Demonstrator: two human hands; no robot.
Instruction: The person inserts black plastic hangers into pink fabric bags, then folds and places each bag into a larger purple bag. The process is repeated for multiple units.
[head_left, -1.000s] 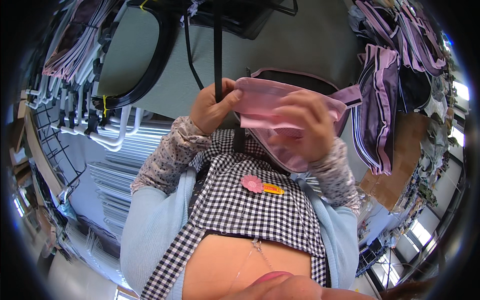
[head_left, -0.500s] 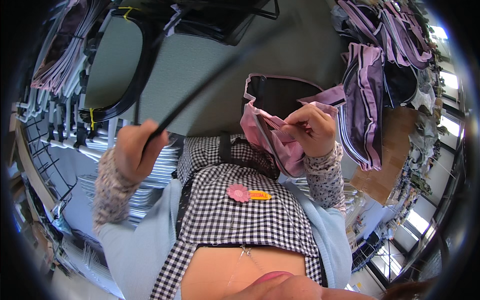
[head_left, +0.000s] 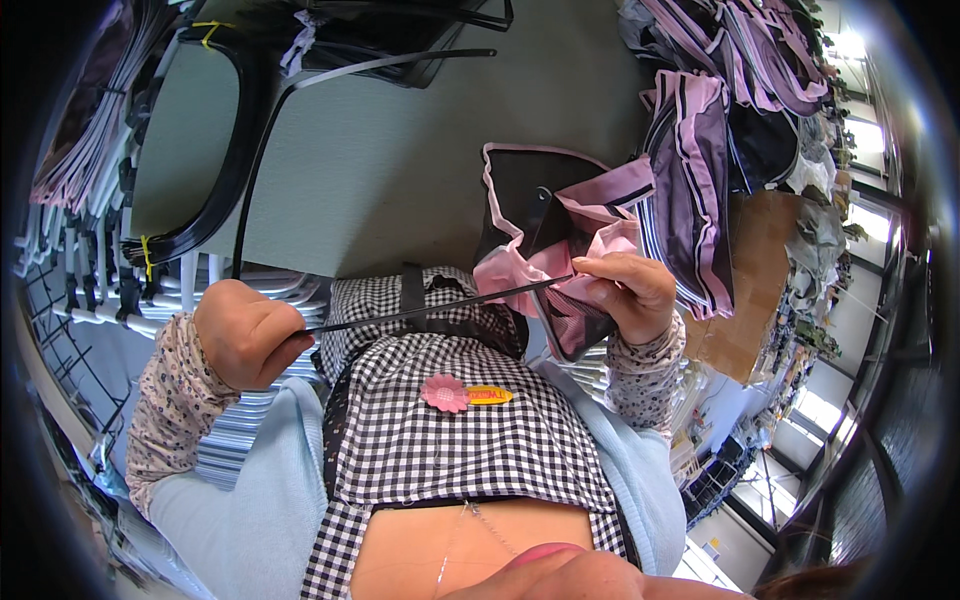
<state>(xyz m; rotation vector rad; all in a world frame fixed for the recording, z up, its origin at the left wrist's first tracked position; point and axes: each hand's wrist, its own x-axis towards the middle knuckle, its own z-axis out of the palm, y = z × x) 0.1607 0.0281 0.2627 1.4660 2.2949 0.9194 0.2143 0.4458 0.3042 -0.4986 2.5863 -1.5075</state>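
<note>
My left hand (head_left: 250, 335) is closed in a fist around a thin black strip (head_left: 420, 309) that stretches across my lap to the right. The strip's far end meets a pink and black fabric piece (head_left: 505, 262), by the fingertips of my right hand (head_left: 632, 295). Thumb and fingers of that hand pinch the pink cloth at an edge; whether they also grip the strip's end, I cannot tell. The fabric piece hangs partly over the table's near edge, its black panel with pink trim lying on the tabletop.
On the grey-green table (head_left: 330, 170) a bent black strip (head_left: 262, 150) arches toward the back. A bundle of black strips (head_left: 215, 215) with yellow ties lies at left. Folded pink and purple fabric pieces (head_left: 690, 190) pile at right, beside a brown cardboard sheet (head_left: 765, 280).
The black strip in my left hand has swung down from pointing up over the table to lying across toward the pink cloth. My left hand has shifted slightly left and down.
</note>
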